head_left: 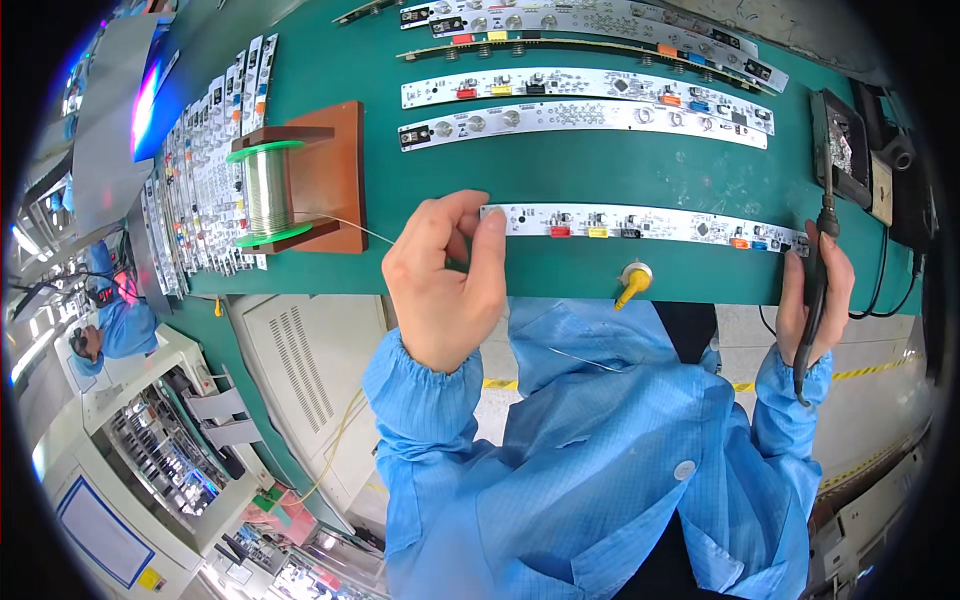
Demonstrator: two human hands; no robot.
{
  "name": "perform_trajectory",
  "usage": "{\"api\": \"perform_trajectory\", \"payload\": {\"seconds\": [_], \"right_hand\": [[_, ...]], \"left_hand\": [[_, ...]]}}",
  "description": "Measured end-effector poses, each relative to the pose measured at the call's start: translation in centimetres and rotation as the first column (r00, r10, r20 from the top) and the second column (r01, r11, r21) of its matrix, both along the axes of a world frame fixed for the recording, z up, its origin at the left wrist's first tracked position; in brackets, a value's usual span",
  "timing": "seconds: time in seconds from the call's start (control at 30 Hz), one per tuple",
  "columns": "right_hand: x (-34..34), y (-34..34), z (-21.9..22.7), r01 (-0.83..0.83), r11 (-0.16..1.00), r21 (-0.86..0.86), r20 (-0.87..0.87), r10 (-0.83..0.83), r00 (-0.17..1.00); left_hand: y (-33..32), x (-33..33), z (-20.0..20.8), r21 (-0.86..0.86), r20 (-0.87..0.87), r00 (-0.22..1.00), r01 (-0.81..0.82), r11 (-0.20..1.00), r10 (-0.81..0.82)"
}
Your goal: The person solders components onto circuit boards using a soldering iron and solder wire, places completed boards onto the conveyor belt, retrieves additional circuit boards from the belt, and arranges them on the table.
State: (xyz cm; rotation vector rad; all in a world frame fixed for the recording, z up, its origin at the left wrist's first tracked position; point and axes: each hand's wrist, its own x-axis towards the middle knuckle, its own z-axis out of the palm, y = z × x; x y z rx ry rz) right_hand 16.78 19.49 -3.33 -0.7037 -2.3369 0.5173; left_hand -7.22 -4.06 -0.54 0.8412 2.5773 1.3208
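Observation:
A long, narrow white circuit board (650, 222) lies near the front edge of the green table, with red, yellow, black, orange and blue connectors along it. My left hand (450, 275) pinches its left end between thumb and fingers. At the board's right end, my right hand (825, 295) has its fingertips on the board while holding a slim black soldering iron (819, 290). Solder wire from a green-flanged spool (268, 195) stretches toward my left hand; whether the fingers grip it too is hidden. Another thin wire (585, 358) shows over my lap.
Several similar boards (585, 125) lie across the back of the table, and many more (205, 150) are lined up at left beyond the brown spool stand (345, 180). A dark tray (842, 140) stands at right beside black cables. A yellow-ended fitting (633, 285) sits at the front edge.

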Motion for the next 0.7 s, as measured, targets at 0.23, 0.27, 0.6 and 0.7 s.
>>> {"api": "perform_trajectory", "payload": {"seconds": [0.23,0.27,0.6,0.7], "right_hand": [[-1.9,-3.2,4.7,-0.424,0.904,0.055,-0.202,0.426,0.882],[-2.2,-4.2,5.5,-0.432,0.902,0.013,-0.22,0.424,0.879],[-5.4,-7.8,6.5,-0.364,0.931,0.036,-0.248,0.361,0.899],[-5.5,-8.0,6.4,-0.347,0.937,0.034,-0.262,0.344,0.902]], "left_hand": [[0.2,1.4,0.6,0.168,0.178,0.984,-0.059,0.984,0.029],[0.2,1.5,0.7,0.179,0.184,0.982,-0.071,0.981,0.037],[0.0,1.9,1.3,0.141,0.197,0.979,-0.078,0.987,0.049],[0.0,2.0,1.5,0.105,0.216,0.976,-0.046,0.993,0.023]]}}
